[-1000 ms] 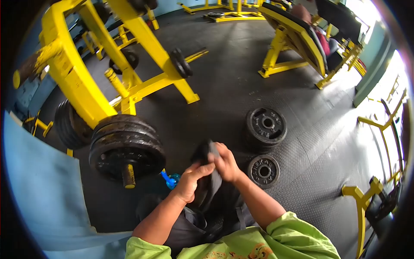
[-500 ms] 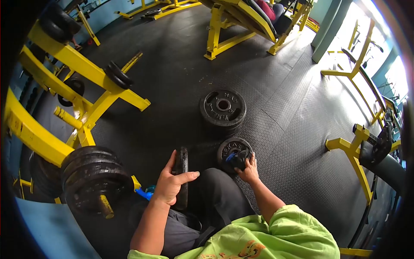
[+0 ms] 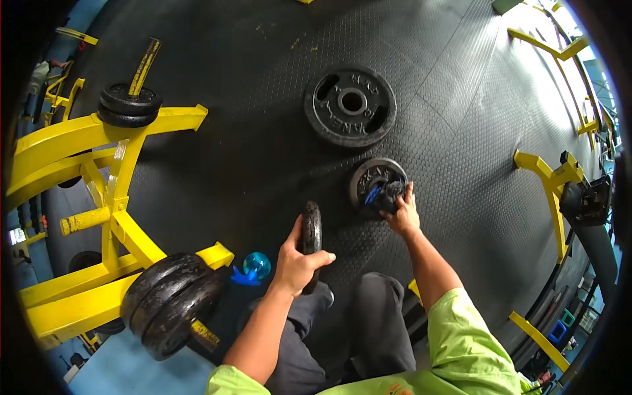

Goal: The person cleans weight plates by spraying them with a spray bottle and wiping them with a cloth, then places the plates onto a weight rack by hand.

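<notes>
My left hand (image 3: 299,263) grips a black weight plate (image 3: 311,227) held on edge, its thumb across the near face. To the right, my right hand (image 3: 403,214) is on a dark crumpled cloth (image 3: 393,191) with a blue part, over a small plate (image 3: 363,176) lying on the floor. How firmly its fingers hold the cloth is partly hidden. Just beyond lies a larger plate (image 3: 351,105) with raised lettering, flat on top of what it covers.
A yellow machine (image 3: 79,306) carries several black plates (image 3: 171,299) at the left. Close to its foot sits a blue bottle (image 3: 255,265). More yellow frames (image 3: 543,174) stand at the right. Far left, part of a person (image 3: 41,76) shows.
The cloth has gone from between both hands to the small plate, with my right hand. My left hand keeps the upright plate. The view has tilted down and shifted.
</notes>
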Action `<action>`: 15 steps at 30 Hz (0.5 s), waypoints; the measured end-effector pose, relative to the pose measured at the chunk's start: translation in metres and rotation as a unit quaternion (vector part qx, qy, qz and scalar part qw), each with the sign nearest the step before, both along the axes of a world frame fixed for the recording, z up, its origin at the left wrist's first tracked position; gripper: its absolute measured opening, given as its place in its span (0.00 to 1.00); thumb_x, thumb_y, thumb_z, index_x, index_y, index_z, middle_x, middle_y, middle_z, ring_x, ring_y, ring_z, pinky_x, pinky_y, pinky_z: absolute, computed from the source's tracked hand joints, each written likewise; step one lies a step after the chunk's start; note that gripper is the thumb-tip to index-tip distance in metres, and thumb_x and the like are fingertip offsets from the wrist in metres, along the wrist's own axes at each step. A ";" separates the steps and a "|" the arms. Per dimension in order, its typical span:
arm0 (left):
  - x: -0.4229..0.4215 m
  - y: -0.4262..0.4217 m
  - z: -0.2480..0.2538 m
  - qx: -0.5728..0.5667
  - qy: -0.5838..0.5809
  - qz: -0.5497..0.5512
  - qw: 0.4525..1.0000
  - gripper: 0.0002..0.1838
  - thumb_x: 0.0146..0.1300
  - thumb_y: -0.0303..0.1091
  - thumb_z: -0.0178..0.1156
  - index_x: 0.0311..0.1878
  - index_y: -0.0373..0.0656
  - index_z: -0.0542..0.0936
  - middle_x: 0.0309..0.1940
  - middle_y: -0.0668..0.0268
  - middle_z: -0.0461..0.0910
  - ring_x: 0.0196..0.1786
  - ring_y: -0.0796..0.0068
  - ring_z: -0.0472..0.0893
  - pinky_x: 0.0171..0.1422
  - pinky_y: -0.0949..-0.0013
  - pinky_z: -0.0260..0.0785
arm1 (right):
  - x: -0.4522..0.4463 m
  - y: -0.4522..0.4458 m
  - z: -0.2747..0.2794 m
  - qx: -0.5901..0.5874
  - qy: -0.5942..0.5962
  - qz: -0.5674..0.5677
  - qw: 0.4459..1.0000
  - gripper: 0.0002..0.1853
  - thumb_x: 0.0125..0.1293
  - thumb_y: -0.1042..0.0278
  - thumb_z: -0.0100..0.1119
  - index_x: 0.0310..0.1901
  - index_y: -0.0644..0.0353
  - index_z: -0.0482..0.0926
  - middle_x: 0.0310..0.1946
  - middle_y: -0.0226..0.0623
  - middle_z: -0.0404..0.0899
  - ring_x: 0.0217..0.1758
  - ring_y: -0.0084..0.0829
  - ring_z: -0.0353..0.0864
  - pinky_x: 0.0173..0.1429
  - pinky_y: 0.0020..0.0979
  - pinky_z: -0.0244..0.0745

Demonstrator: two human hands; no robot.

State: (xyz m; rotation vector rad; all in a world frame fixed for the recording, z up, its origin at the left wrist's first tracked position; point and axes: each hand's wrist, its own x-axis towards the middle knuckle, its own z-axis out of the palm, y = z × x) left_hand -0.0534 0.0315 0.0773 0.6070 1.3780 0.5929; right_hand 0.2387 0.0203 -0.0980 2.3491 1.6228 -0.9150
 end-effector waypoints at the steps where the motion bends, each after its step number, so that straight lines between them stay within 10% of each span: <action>1: -0.002 -0.001 0.002 -0.002 -0.014 0.006 1.000 0.52 0.39 0.27 0.69 0.71 0.29 0.57 0.54 0.62 0.72 0.52 0.75 0.74 0.57 0.74 0.67 | -0.006 0.010 0.019 -0.073 -0.060 0.036 0.995 0.50 0.50 0.52 0.74 0.72 0.52 0.57 0.77 0.50 0.33 0.77 0.56 0.46 0.72 0.43 0.62; 3: -0.006 -0.007 0.014 -0.051 -0.026 0.001 0.998 0.51 0.40 0.24 0.67 0.72 0.29 0.56 0.56 0.61 0.71 0.51 0.75 0.74 0.54 0.75 0.69 | -0.015 0.006 0.025 -0.058 -0.058 -0.024 0.996 0.55 0.51 0.55 0.73 0.73 0.59 0.46 0.73 0.57 0.46 0.76 0.59 0.47 0.74 0.45 0.56; 8: -0.004 -0.026 0.082 -0.092 -0.049 0.070 0.992 0.51 0.42 0.19 0.63 0.73 0.31 0.53 0.51 0.62 0.74 0.46 0.76 0.77 0.48 0.73 0.74 | -0.102 -0.033 0.154 0.091 0.149 -0.091 0.981 0.32 0.53 0.61 0.72 0.58 0.62 0.72 0.56 0.54 0.74 0.60 0.46 0.74 0.65 0.42 0.68; 10: -0.007 -0.025 0.115 -0.127 -0.065 0.063 0.988 0.51 0.42 0.20 0.64 0.74 0.34 0.53 0.45 0.63 0.76 0.40 0.77 0.79 0.43 0.72 0.76 | -0.140 -0.048 0.180 -0.130 0.397 -0.287 0.862 0.26 0.61 0.51 0.66 0.53 0.63 0.75 0.43 0.40 0.81 0.42 0.30 0.79 0.45 0.33 0.77; 15: 0.000 -0.029 0.176 -0.141 -0.093 0.064 0.984 0.44 0.41 0.22 0.66 0.69 0.44 0.66 0.41 0.71 0.73 0.43 0.78 0.73 0.51 0.74 0.68 | -0.191 -0.094 0.227 -0.326 0.653 -0.573 0.373 0.34 0.63 0.28 0.49 0.53 0.51 0.78 0.45 0.33 0.81 0.46 0.32 0.80 0.54 0.42 0.75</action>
